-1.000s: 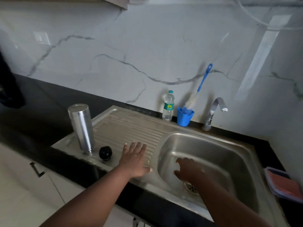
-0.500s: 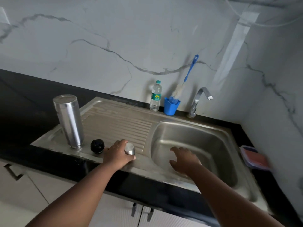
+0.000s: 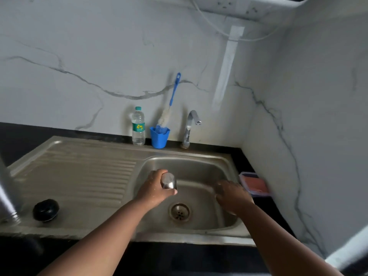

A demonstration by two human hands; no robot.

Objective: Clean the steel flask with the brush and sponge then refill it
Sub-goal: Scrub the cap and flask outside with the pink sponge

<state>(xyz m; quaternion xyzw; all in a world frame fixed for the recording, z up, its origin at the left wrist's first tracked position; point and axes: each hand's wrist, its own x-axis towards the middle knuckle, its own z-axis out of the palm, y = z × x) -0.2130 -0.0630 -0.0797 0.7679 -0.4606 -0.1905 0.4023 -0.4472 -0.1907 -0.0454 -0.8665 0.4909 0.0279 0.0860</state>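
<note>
L hand (image 3: 154, 189) over the sink basin (image 3: 201, 166), fingers curled round a small steel cup (image 3: 168, 181), gripping it above the drain (image 3: 179, 212). R hand (image 3: 232, 194) low at the basin's R side, blurred, can't tell if it holds anything. Steel flask (image 3: 7, 198) stands on the drainboard at far L, mostly cut off by the frame edge; black cap (image 3: 45, 210) just beside it. Blue-handled brush (image 3: 169, 107) sits in a blue cup (image 3: 159, 137) at the back, between water bottle (image 3: 138, 126) & tap (image 3: 190, 127). Red-lidded box (image 3: 254, 184) on the counter, R of the sink.
</note>
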